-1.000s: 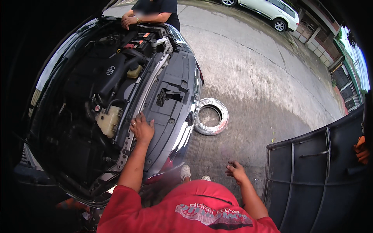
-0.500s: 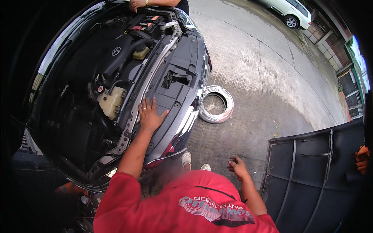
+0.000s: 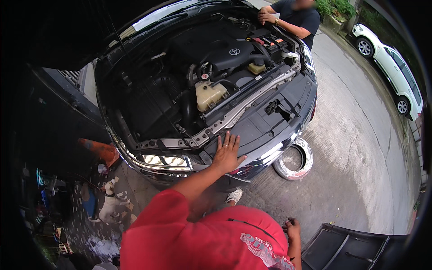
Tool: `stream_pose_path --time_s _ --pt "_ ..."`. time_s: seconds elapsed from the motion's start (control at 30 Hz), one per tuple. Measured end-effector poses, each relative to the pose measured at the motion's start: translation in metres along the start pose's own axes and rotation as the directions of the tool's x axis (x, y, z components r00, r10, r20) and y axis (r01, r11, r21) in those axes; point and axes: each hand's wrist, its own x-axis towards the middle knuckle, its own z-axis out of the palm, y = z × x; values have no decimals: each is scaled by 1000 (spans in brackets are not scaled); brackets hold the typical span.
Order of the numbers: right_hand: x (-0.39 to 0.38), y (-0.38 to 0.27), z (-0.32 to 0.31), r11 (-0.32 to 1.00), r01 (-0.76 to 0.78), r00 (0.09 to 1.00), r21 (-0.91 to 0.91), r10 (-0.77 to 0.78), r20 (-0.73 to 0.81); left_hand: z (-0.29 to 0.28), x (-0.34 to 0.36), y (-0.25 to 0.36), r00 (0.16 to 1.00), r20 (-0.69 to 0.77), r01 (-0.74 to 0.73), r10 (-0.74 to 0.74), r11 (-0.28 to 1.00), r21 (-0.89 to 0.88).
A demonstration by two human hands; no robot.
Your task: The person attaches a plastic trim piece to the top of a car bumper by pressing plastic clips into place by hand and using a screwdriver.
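My left hand (image 3: 227,154) lies flat with fingers spread on the black plastic cover (image 3: 256,130) at the front edge of a car's engine bay. It wears a ring and holds nothing. Just beyond it are the metal crossbar (image 3: 236,114) and a yellowed plastic coolant tank (image 3: 209,96). The black engine cover (image 3: 211,49) sits farther in, with a smaller reservoir (image 3: 256,68) to its right. Low at my right side hangs my right hand (image 3: 292,228), with nothing in it, its fingers loosely bent and apart. The hood is raised above the bay.
Another person (image 3: 294,18) leans on the car's far right corner, hands together. A white-painted tire (image 3: 294,159) lies by the bumper. A dark metal gate (image 3: 346,249) stands at lower right, a white car (image 3: 391,67) beyond. To the left are an orange cone (image 3: 101,150) and a dog (image 3: 109,202).
My view has swung left, so the car sits farther right and the dog shows. My left hand still rests on the front cover, near the headlight end. My right hand stays low.
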Motion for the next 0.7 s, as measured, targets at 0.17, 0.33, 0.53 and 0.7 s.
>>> stream_pose_path --time_s 0.17,0.33,0.53,0.7 --pt "4 19 -12 993 -24 999 -112 28 35 -1 -87 0 998 54 22 -27 995 98" --pt "20 46 1 980 10 991 -200 17 130 -20 -160 1 991 58 117 -124 987 106" --pt "48 66 44 824 256 950 -505 -117 290 -35 -261 -13 962 136 222 -236 968 115" --pt "36 32 85 793 322 934 -517 -179 308 -37 -326 -48 851 405 315 -334 942 116"
